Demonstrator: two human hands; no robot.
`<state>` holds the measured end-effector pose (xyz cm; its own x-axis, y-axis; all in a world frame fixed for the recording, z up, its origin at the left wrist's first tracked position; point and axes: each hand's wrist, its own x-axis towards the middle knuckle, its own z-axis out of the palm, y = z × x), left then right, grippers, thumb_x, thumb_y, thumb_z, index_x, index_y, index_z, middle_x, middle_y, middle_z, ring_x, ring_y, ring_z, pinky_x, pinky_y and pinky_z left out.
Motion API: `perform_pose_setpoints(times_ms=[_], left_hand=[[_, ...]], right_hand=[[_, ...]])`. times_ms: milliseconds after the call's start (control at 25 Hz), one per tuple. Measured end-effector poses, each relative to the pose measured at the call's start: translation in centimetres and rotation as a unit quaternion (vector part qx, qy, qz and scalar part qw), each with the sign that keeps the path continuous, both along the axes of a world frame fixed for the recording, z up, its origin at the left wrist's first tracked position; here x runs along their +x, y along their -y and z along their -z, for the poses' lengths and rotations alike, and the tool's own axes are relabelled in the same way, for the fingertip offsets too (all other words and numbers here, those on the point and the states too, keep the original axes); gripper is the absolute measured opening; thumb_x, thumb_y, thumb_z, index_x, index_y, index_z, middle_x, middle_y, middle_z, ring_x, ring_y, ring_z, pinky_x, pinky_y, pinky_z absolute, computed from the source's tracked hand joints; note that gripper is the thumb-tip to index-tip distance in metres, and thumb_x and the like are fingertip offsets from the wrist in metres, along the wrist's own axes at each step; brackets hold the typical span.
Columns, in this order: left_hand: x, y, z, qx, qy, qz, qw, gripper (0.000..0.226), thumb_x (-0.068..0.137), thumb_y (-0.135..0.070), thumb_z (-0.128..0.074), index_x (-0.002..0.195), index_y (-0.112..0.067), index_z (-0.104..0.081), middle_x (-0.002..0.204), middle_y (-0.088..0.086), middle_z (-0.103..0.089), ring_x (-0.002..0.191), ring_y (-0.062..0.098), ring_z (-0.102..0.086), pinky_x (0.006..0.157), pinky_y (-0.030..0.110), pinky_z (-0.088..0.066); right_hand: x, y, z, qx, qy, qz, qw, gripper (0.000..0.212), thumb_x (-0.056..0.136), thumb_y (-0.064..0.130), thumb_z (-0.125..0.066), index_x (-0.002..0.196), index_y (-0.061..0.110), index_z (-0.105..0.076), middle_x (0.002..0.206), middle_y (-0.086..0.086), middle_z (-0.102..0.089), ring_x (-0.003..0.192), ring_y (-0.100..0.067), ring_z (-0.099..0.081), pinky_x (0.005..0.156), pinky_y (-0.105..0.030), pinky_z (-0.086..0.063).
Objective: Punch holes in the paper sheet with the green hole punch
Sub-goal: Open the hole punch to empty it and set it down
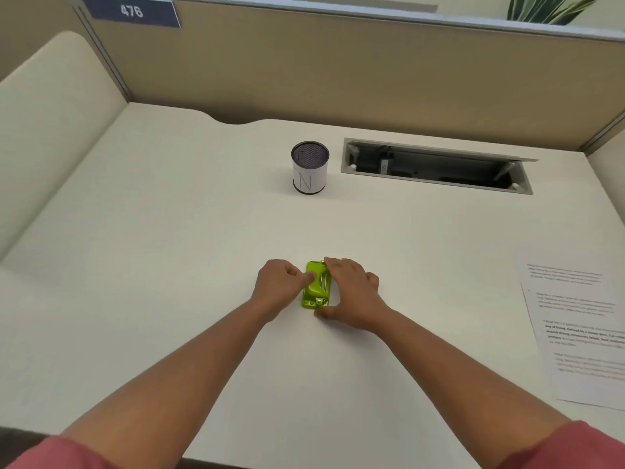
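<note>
The green hole punch (316, 285) sits flat on the white desk (169, 231), near the person and about midway across. Both hands are on it. The left hand (279, 287) is loosely curled, with a thumb or finger pressing the top lever. The right hand (351, 292) is spread wide over the right side, fingers reaching the far end and thumb at the near end, bracing the body more than gripping it.

The paper sheet (575, 326) lies well apart, at the right edge of the desk and partly out of view; it may be more than one sheet. No paper is in the punch, so no holes appear to have been made.

Handling, by judgement: the punch looks small, rigid and compact, probably metal with some weight, and unlikely to deform. Its smooth painted shell could slip on the smooth desk under a sideways push. The best hold is across the body by its two long sides, leaving the lever free for pressing straight down. The paper is light and limp; it should be lifted by one edge and fed squarely into the slot.

A mesh pen cup (309, 168) and an open cable tray (436, 165) stand at the far side, clear of the work.
</note>
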<state>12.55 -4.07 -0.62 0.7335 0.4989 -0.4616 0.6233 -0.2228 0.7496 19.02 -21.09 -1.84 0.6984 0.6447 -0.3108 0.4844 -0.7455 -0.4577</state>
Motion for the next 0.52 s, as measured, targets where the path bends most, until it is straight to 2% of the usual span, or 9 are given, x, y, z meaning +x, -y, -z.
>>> perform_pose_setpoints(times_ms=[200,280,400,520], left_hand=[[0.6,-0.1,-0.2,-0.021,-0.005,0.025,0.999,0.049,0.074,-0.033,-0.088,0.056,-0.017,-0.045,0.056,-0.007,-0.045,0.051,0.012,-0.041,0.052,0.026,-0.031],[1.2,-0.1,-0.3,-0.014,-0.018,0.027,0.999,0.05,0.072,-0.034,-0.089,0.056,-0.017,-0.045,0.057,-0.006,-0.046,0.054,0.012,-0.043,0.053,0.026,-0.032],[2.1,-0.4,-0.3,0.015,-0.048,0.049,0.998,0.044,0.068,-0.038,-0.091,0.064,-0.016,-0.052,0.068,-0.003,-0.056,0.064,0.016,-0.052,0.057,0.028,-0.038],[2.4,-0.8,-0.2,0.135,-0.103,0.11,0.979,0.052,0.065,-0.054,-0.087,0.086,-0.016,-0.059,0.091,0.0,-0.065,0.084,0.021,-0.063,0.065,0.033,-0.046]], right_hand=[[0.0,-0.5,-0.3,-0.012,0.003,0.006,1.0,0.117,0.067,0.061,-0.078,0.159,0.028,-0.013,0.162,0.01,-0.024,0.15,-0.016,-0.015,0.111,-0.045,-0.021],[0.0,-0.7,-0.3,-0.009,0.0,0.011,1.0,0.12,0.064,0.061,-0.079,0.159,0.03,-0.011,0.16,0.011,-0.027,0.148,-0.015,-0.018,0.108,-0.045,-0.024],[0.1,-1.0,-0.4,0.001,-0.013,0.031,0.999,0.123,0.062,0.056,-0.083,0.158,0.031,-0.01,0.154,0.009,-0.036,0.147,-0.014,-0.021,0.106,-0.043,-0.025],[0.1,-1.2,-0.4,-0.001,-0.014,0.04,0.999,0.126,0.06,0.054,-0.085,0.158,0.028,-0.011,0.152,0.009,-0.038,0.146,-0.013,-0.022,0.105,-0.042,-0.025]])
